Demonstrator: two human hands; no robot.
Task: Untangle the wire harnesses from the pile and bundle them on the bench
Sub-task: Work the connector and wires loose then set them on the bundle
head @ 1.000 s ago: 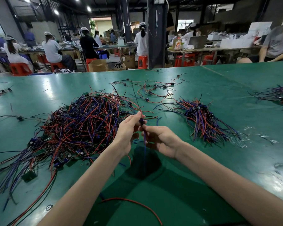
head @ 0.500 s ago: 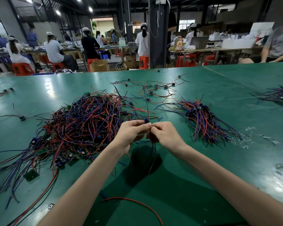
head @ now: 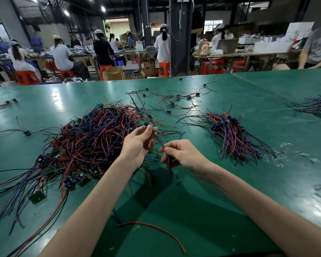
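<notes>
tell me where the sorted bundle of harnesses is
In the head view, the sorted bundle lies on the green bench right of centre, just right of the right hand, with clear plastic scraps beside it.

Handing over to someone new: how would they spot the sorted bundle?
On the green bench, look right of the tangled pile, beyond the right hand. The bundle lies there, its wires combed one way with connectors gathered at the far end, unlike the pile's jumble.
</notes>
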